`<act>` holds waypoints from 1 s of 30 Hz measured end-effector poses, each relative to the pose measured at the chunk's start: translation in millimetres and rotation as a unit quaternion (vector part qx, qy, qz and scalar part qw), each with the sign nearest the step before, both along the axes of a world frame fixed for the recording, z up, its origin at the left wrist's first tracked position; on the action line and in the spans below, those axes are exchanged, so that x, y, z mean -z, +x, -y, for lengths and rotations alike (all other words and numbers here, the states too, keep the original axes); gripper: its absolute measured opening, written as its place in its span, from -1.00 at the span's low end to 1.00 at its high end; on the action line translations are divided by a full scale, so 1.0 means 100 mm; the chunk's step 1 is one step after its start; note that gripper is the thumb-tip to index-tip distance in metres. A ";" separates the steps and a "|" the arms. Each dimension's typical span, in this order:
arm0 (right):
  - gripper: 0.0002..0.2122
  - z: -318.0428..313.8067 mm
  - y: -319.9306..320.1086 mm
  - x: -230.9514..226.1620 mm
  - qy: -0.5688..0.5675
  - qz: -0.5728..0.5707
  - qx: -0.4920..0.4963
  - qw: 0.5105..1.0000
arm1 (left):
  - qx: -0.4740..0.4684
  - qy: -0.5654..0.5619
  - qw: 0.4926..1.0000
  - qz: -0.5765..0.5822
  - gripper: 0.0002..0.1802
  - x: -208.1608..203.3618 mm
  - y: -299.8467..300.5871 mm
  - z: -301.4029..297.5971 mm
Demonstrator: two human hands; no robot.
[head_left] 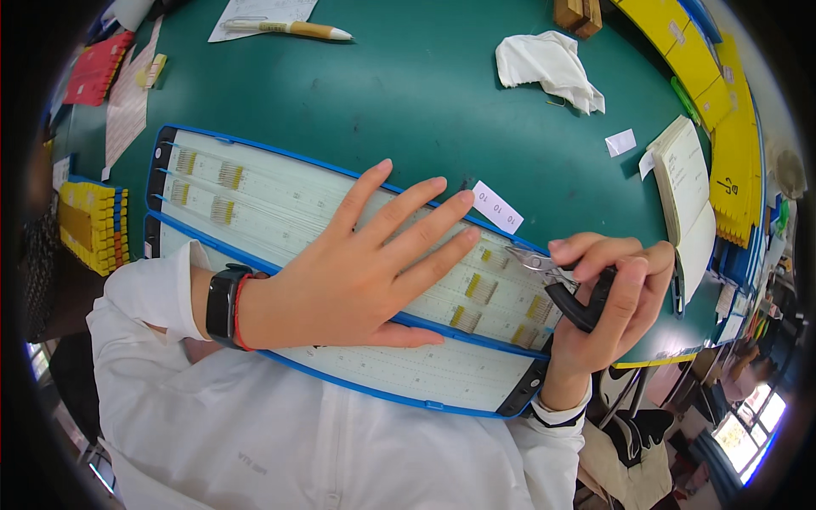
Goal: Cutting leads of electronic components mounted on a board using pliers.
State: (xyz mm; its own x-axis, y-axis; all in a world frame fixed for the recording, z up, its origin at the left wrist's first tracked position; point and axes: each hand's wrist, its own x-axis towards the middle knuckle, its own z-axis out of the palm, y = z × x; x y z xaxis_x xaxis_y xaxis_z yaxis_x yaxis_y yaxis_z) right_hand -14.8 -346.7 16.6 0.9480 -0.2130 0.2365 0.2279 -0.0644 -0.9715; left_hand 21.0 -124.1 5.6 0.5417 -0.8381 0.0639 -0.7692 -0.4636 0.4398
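Observation:
A long, shallow blue-edged case [289, 159] with pale panels lies open across the green table, close to my body. Thin pin-like pieces in small yellowish groups [480, 289] stand in rows on its upper panel. My left hand [365, 263] rests palm down over the middle of this panel, fingers spread, hiding part of the rows. At the case's right end, my right hand [625, 285] grips pliers [586, 304] with black handles. Their metal jaws point left, over or beside the groups there; whether they pinch a piece is too small to tell.
A paper slip [496, 207] lies against the case's far edge. Farther off are a white cloth [551, 68], a pen [297, 30] on paper and a wooden block [578, 15]. An open notebook [684, 174] and yellow folders [735, 153] line the right side; yellow binders [92, 225] stand left.

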 end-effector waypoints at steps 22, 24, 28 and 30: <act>-0.81 0.01 -0.04 -0.02 0.036 -0.023 0.025 0.999 | 0.004 0.019 1.000 -0.007 -0.15 -0.02 0.01 0.00; -0.80 0.00 -0.04 -0.02 0.049 -0.026 0.025 0.998 | 0.003 0.017 1.000 -0.009 -0.16 -0.02 0.01 0.00; -0.78 -0.01 -0.04 -0.02 0.062 -0.034 0.026 0.997 | 0.008 0.017 1.000 -0.001 -0.18 -0.04 0.01 0.01; -0.78 -0.02 -0.04 -0.02 0.066 -0.035 0.026 0.997 | 0.031 0.002 0.999 0.025 -0.27 -0.02 -0.02 -0.01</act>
State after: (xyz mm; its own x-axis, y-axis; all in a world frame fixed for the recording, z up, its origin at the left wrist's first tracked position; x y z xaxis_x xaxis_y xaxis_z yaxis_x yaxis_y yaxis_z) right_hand -18.8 -345.0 18.6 0.9482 -0.2869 0.1362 0.1583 0.0554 -0.9858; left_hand 19.1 -123.4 7.1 0.4845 -0.8706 0.0853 -0.8174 -0.4158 0.3988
